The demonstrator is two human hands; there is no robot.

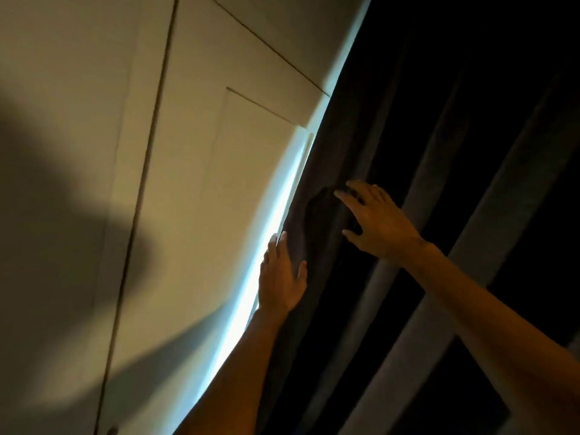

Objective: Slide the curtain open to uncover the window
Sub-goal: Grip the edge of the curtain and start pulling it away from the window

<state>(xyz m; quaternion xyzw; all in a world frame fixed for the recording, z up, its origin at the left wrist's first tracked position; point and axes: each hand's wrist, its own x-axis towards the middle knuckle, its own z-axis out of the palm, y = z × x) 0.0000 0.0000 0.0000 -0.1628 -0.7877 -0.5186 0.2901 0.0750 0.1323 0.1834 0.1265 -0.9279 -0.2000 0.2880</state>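
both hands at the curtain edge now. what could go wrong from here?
1. The left hand only wraps the curtain edge by the bright gap, so the fabric may slip free.
2. The right hand lies flat and spread on the folds; it may push cloth without sliding the curtain.

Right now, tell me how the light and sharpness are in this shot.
Head view: dim and warm on the cabinet wall, with a broad soft shadow at left; a bright bluish strip of daylight glares along the dark curtain edge; left hand and right hand slightly blurred; lines bow from the wide lens.
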